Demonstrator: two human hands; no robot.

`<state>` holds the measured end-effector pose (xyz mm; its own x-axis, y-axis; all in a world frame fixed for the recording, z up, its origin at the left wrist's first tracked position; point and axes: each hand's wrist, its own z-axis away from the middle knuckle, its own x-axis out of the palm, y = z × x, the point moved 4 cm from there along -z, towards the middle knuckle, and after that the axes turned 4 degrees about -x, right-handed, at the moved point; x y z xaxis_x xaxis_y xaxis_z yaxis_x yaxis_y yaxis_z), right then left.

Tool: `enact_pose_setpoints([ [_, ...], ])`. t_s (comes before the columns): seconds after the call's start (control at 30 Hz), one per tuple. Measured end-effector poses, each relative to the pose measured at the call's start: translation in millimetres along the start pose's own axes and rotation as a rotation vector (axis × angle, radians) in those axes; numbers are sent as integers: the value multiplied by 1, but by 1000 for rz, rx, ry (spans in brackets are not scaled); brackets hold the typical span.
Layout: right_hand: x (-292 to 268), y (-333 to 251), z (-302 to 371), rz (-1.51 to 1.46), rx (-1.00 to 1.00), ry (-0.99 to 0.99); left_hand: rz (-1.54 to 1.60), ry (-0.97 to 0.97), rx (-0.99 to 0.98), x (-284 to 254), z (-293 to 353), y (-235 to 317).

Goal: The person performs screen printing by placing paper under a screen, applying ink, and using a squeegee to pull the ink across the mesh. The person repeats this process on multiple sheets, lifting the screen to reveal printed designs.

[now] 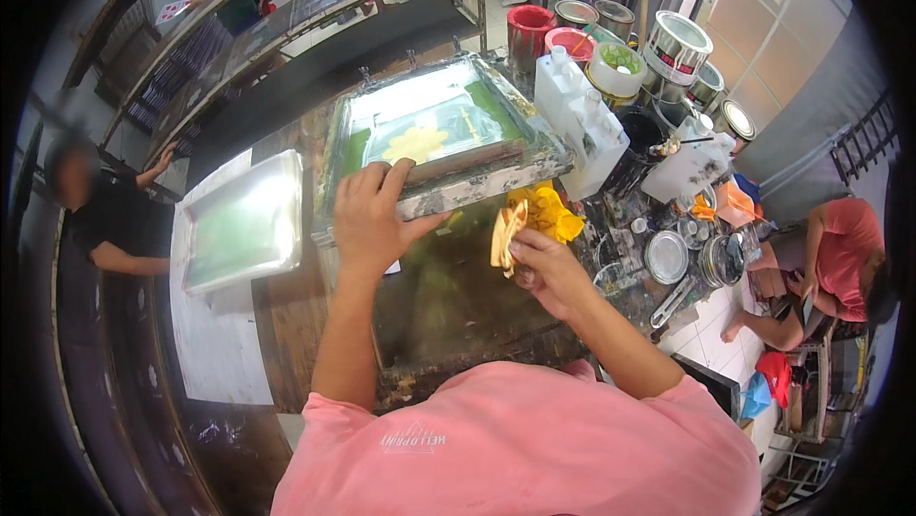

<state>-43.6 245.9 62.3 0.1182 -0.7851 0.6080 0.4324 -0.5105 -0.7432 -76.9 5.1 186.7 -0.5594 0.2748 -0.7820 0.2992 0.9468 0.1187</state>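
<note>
A screen printing frame with a worn, paint-stained wooden edge tilts up from the table in front of me. Its mesh is green around a pale area with a yellow flower shape. My left hand grips the frame's near edge, fingers over the top and thumb against the side. Between the closed fingers of my right hand is a crumpled, stained yellowish rag, held apart from the frame. A brighter yellow crumpled cloth lies just beyond it. Below the raised frame shows a dark brown board.
Another framed screen lies on white paper at the left, near a person in black. White jugs, paint cans, lids and a wrench crowd the right side. A person in pink sits beyond.
</note>
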Motion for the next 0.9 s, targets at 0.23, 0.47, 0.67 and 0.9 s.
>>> enact_pose_setpoints([
  [0.23, -22, 37, -151, -639, -9, -110, -3, -43, -17, -11, -25, 0],
  [0.47, 42, -22, -203, -631, -222, -59, 16, 14, 32, -6, -21, -9],
  [0.67, 37, -22, -254, -498, -291, -62, 19, 19, 50, -8, -25, -8],
  [0.9, 27, 5, -138, 283, -339, -10, 37, 25, 30, 0, -12, -9],
])
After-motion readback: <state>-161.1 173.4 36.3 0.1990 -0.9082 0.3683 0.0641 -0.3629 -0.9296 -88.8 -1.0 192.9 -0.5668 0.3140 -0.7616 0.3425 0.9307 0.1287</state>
